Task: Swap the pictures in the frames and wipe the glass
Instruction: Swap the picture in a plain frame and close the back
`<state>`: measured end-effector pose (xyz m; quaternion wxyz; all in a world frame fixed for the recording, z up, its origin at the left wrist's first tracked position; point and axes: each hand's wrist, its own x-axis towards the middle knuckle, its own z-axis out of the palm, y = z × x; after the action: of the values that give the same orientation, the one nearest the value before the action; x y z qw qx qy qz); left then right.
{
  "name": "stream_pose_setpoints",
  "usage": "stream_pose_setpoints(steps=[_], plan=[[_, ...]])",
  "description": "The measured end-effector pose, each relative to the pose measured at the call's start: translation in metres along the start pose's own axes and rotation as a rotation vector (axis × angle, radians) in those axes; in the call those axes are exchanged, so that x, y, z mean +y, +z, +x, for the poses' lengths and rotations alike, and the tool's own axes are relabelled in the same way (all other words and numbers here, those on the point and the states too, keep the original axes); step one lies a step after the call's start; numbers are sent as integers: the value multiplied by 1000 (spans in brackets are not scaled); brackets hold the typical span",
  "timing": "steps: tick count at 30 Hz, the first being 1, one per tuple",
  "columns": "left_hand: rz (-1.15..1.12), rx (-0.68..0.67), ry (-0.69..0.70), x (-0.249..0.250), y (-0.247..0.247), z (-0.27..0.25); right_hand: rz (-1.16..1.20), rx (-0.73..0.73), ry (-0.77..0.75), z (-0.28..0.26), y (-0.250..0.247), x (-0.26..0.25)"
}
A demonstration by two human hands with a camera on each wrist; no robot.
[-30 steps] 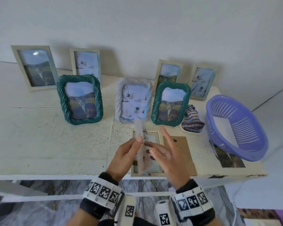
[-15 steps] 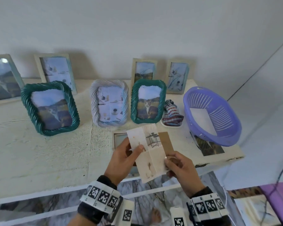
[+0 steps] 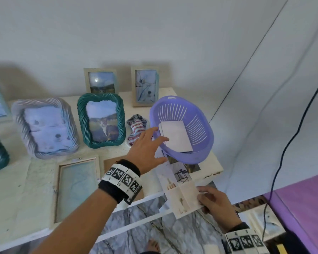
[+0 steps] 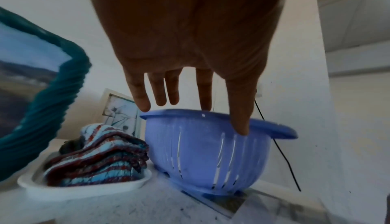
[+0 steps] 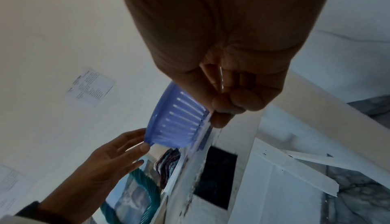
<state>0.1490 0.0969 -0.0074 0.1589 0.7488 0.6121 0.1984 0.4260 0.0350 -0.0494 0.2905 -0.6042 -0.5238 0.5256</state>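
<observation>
My right hand [image 3: 206, 197] pinches the lower corner of a pale picture print [image 3: 180, 195], held over the table's front right edge; in the right wrist view the fingers [image 5: 230, 104] are curled on its edge. My left hand [image 3: 155, 146] is open with fingers spread at the near rim of the purple basket [image 3: 200, 136]; the left wrist view shows the fingertips [image 4: 143, 106] at that rim [image 4: 211, 114]. An empty pale frame [image 3: 75, 187] lies flat on the table. Its brown backing board [image 3: 110, 160] is mostly hidden by my wrist.
A white sheet [image 3: 174, 136] lies in the basket, and another print [image 3: 191, 166] sticks out beneath it. A striped cloth [image 3: 136, 127] sits on a small white dish [image 4: 84, 189]. A green frame [image 3: 101, 120], a white rope frame [image 3: 44, 127] and small frames [image 3: 145, 87] stand behind.
My left hand let go of the print and reached right to the basket. My right hand kept the print and carried it down to the right. The view swung right.
</observation>
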Motion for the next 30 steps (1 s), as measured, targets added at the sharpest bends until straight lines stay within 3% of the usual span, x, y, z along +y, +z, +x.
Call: stream_pose_setpoints(steps=[4,12,17,22,30], plan=[[83,52,64,2,6,13,6,4,13,12,-18,0],[-71,160,36,2,-13,28,-7,10,5,57,-20,-21],[-63,162,24,4,-13,32,-335,55,-50,103,-11,-40],[-75,173,23,3,-4,23,-579,103,-21,116,-6,-48],[-65,150,3,-1,15,5,-604,121,-56,111,-17,-48]])
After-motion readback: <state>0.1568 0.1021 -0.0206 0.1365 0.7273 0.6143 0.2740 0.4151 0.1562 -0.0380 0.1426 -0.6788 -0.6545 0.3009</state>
